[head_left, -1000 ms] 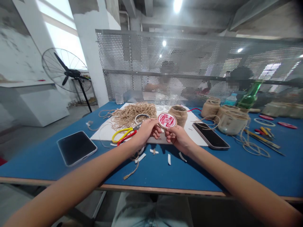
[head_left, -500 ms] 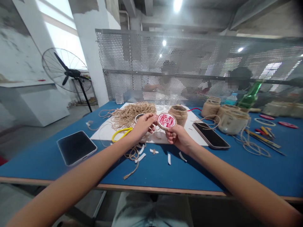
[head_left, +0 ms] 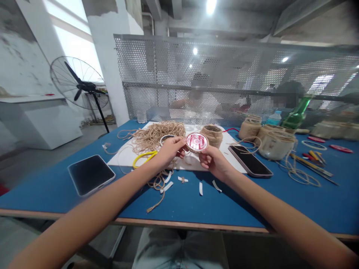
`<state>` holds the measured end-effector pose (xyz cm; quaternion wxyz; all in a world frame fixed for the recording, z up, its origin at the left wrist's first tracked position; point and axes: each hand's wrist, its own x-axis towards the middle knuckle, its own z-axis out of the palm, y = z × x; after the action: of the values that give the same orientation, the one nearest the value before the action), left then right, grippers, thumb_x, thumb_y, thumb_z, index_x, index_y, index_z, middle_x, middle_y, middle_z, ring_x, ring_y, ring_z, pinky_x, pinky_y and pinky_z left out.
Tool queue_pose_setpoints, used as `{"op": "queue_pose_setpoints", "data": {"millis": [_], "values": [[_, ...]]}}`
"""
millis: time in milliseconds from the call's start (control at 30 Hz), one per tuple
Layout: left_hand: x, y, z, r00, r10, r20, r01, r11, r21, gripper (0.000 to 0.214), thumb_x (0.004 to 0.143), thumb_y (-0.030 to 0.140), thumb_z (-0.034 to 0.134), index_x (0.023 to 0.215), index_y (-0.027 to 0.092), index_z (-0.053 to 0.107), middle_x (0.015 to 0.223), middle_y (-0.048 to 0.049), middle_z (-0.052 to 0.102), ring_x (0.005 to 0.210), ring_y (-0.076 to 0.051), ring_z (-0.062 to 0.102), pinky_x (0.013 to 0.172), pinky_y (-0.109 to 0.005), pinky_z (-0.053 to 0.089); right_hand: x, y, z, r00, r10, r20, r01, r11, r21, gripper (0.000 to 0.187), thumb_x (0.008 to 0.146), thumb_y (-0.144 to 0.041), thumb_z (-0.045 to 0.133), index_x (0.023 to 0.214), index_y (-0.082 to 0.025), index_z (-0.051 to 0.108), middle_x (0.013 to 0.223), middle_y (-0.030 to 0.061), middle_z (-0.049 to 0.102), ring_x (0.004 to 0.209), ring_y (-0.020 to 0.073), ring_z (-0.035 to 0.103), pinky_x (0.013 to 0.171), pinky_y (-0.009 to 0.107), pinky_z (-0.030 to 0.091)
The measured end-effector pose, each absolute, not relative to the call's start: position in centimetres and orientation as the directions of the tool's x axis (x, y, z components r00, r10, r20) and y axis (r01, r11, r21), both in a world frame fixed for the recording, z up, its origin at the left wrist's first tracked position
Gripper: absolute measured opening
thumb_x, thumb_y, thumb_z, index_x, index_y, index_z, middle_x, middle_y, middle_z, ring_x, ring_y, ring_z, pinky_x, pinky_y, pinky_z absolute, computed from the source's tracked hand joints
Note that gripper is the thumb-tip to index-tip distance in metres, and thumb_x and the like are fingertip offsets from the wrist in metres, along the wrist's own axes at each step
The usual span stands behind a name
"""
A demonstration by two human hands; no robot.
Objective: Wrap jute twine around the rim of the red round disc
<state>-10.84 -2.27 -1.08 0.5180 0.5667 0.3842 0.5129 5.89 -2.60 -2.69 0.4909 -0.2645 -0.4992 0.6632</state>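
Both hands hold up a round red-and-white lid (head_left: pixel 197 142) with jute twine round its rim, above the white board (head_left: pixel 123 157). My left hand (head_left: pixel 169 150) pinches its left edge with closed fingers. My right hand (head_left: pixel 212 160) grips its lower right edge. Under the left hand lie yellow-handled scissors (head_left: pixel 143 157) and a loose twine strand (head_left: pixel 158 183). A heap of jute twine (head_left: pixel 157 134) and a twine-wrapped jar (head_left: pixel 212 135) stand just behind the lid.
A phone (head_left: pixel 90 174) lies left on the blue table (head_left: pixel 174 201), another phone (head_left: pixel 249 160) right of the board. Several twine-wrapped jars (head_left: pixel 273 144), a green bottle (head_left: pixel 295 114), lids and tools sit at right. People sit behind a perforated screen (head_left: pixel 232 74). A fan (head_left: pixel 78 84) stands left.
The lid has tilted slightly back and catches more glare. My left hand has shifted up onto the lid's edge, uncovering more of the scissors' handle and the twine below.
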Motion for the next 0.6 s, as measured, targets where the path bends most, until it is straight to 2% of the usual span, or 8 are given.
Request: {"op": "queue_pose_setpoints", "data": {"millis": [133, 267, 400, 600], "values": [[-10.6, -2.3, -1.5, 0.156, 0.972, 0.174, -0.152, -0.151, 0.977, 0.014, 0.078, 0.022, 0.053, 0.069, 0.011, 0.052, 0.057, 0.0016, 0.053, 0.043, -0.004, 0.047, 0.044, -0.015, 0.041, 5.8, -2.5, -2.7, -0.354, 0.926, 0.129, -0.425, -0.037, -0.904, 0.016, 0.067, -0.026, 0.062, 0.073, -0.017, 0.050, 0.052, -0.0064, 0.043, 0.044, 0.0050, 0.036, 0.039, 0.016, 0.030], [-10.2, -2.5, -1.9, 0.144, 0.975, 0.167, -0.187, -0.139, 0.972, 0.015, 0.080, 0.022, 0.051, 0.070, 0.011, 0.050, 0.054, 0.0015, 0.054, 0.044, -0.004, 0.049, 0.046, -0.015, 0.042, 5.5, -2.6, -3.2, -0.418, 0.908, 0.034, -0.389, -0.145, -0.910, 0.021, 0.070, -0.034, 0.062, 0.074, -0.017, 0.049, 0.050, -0.0062, 0.043, 0.041, 0.0047, 0.036, 0.037, 0.016, 0.027], [-9.8, -2.7, -2.2, 0.131, 0.977, 0.168, -0.202, -0.140, 0.969, 0.015, 0.081, 0.023, 0.051, 0.071, 0.011, 0.049, 0.051, 0.0017, 0.055, 0.044, -0.005, 0.052, 0.048, -0.014, 0.044, 5.3, -2.5, -3.5, -0.440, 0.898, -0.020, -0.406, -0.218, -0.888, 0.021, 0.068, -0.032, 0.062, 0.067, -0.016, 0.048, 0.052, -0.0040, 0.047, 0.042, 0.0047, 0.038, 0.039, 0.017, 0.030], [-9.5, -2.8, -2.4, 0.125, 0.978, 0.169, -0.191, -0.143, 0.971, 0.016, 0.080, 0.025, 0.052, 0.072, 0.012, 0.049, 0.053, 0.0018, 0.055, 0.045, -0.005, 0.052, 0.047, -0.014, 0.044, 5.4, -2.6, -3.5, -0.465, 0.885, 0.029, -0.423, -0.193, -0.885, 0.016, 0.066, -0.024, 0.062, 0.064, -0.014, 0.049, 0.054, -0.0031, 0.048, 0.044, 0.0044, 0.039, 0.040, 0.017, 0.031]]}}
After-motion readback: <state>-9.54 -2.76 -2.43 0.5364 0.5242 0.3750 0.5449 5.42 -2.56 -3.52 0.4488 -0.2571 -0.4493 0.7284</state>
